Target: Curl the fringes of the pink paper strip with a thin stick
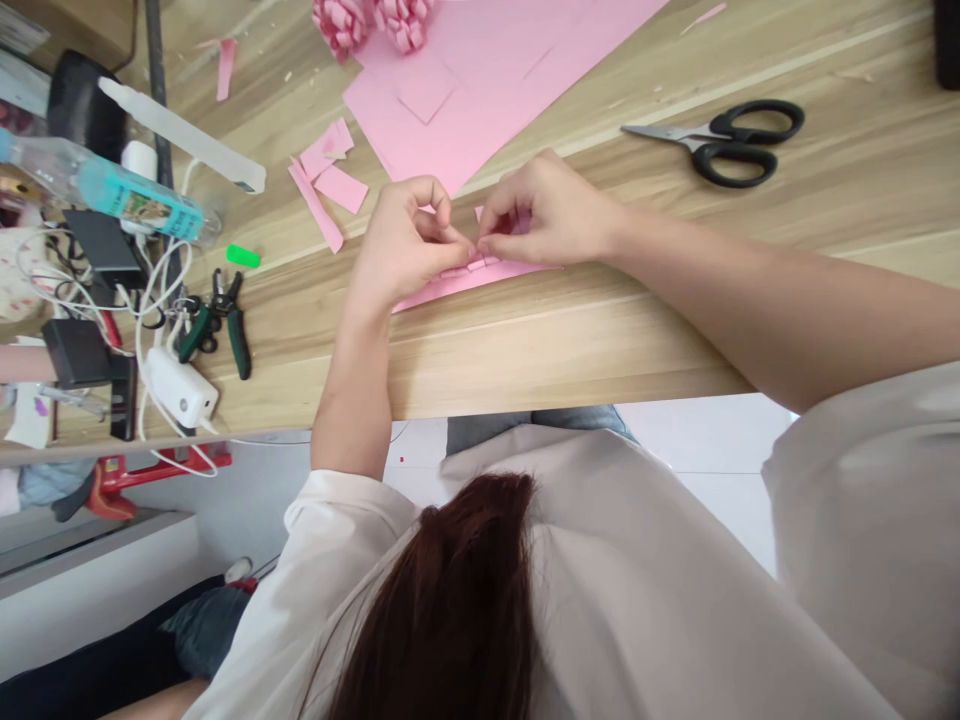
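Observation:
Both my hands meet over a strip of pink paper (pixel 450 285) lying on the wooden table (pixel 570 340). My left hand (pixel 405 245) pinches its folded edge with thumb and fingers curled. My right hand (pixel 544 215) pinches the same paper right beside it, fingertips touching those of the left. Under the fingers the paper shows small pleats.
Large pink sheets (pixel 487 90) and pink paper flowers (pixel 371 20) lie beyond the hands, with cut scraps (pixel 330 175) to the left. Black scissors (pixel 724 140) rest at the right. Green pliers (pixel 221 325), a white charger (pixel 180 390), cables, a bottle (pixel 112 190) and a glue stick (pixel 184 135) crowd the left.

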Available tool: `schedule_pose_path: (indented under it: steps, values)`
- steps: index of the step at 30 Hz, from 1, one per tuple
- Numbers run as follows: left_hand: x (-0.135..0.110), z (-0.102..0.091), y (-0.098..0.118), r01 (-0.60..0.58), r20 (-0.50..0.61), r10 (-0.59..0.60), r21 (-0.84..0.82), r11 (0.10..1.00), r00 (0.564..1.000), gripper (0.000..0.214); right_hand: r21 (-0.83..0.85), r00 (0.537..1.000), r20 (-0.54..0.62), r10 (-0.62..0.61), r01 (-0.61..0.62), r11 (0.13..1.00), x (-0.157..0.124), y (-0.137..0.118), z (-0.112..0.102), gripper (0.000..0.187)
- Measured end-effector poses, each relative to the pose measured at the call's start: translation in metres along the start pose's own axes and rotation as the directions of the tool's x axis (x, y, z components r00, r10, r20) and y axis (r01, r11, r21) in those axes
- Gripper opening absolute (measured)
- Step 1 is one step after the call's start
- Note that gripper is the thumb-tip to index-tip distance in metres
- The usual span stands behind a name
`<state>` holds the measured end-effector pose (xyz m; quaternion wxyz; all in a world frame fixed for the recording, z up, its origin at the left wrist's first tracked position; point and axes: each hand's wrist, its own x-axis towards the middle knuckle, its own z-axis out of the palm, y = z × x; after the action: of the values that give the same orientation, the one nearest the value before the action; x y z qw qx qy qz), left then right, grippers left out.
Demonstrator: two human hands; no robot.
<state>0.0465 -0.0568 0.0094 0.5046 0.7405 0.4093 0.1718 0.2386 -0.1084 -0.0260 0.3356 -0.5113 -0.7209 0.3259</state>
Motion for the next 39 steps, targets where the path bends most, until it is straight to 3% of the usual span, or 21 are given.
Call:
schedule_pose_path:
  steps: [9, 20, 24, 31, 39]
  values:
    - [0.002, -0.002, -0.004, -0.002, 0.081, 0.007, -0.058, 0.998, 0.997, 0.049, 0.042, 0.999, 0.029, 0.023, -0.024, 0.999, 0.000, 0.001, 0.000, 0.014]
    - [0.004, -0.003, -0.005, 0.013, 0.068, -0.006, -0.093, 0.996, 0.998, 0.043, -0.039, 0.998, 0.045, -0.047, 0.048, 0.998, -0.001, -0.005, -0.004, 0.009]
    - [0.003, -0.005, -0.004, 0.007, 0.074, 0.001, -0.107, 0.994, 0.997, 0.039, 0.067, 1.000, -0.015, -0.022, 0.023, 0.998, -0.001, -0.004, -0.004, 0.006]
    - [0.003, -0.011, -0.006, 0.075, 0.154, -0.067, -0.048, 0.996, 0.986, 0.046, 0.141, 0.995, -0.099, -0.002, 0.016, 0.990, 0.000, -0.002, -0.005, 0.019]
    - [-0.001, -0.008, 0.002, 0.143, 0.133, -0.139, -0.016, 0.990, 0.981, 0.048, 0.178, 0.994, -0.109, -0.010, 0.030, 0.984, 0.000, -0.003, -0.004, 0.011]
